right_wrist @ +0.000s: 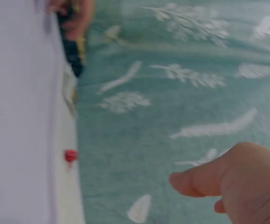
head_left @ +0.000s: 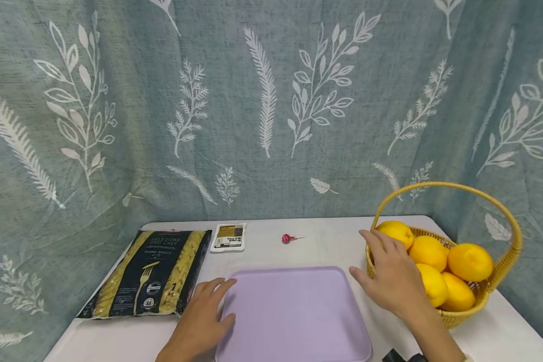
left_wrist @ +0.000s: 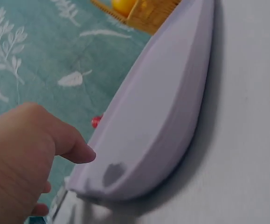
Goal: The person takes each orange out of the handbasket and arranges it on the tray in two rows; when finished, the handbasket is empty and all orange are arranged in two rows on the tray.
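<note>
A lilac tray (head_left: 294, 317) lies flat on the white table. Over its left edge hovers my left hand (head_left: 203, 317), fingers loosely bent and holding nothing; the left wrist view has the thumb (left_wrist: 81, 151) close to the tray's rim (left_wrist: 172, 126), though contact is hard to tell. My right hand (head_left: 391, 274) is spread between the tray and a yellow wicker basket (head_left: 461, 319), its fingers in front of the basket's left side. Several yellow-orange fruits (head_left: 470, 262) fill the basket. Nothing sits in the right hand; its thumb (right_wrist: 195, 183) points left in the right wrist view.
A bag of penne pasta (head_left: 151, 274) lies left of the tray. Behind the tray are a small white flat packet (head_left: 229, 237) and a red-wrapped lollipop (head_left: 287, 239). A black object (head_left: 395, 356) shows at the bottom edge. The basket's tall handle (head_left: 452, 185) arches up. A patterned green curtain (head_left: 235, 110) hangs behind.
</note>
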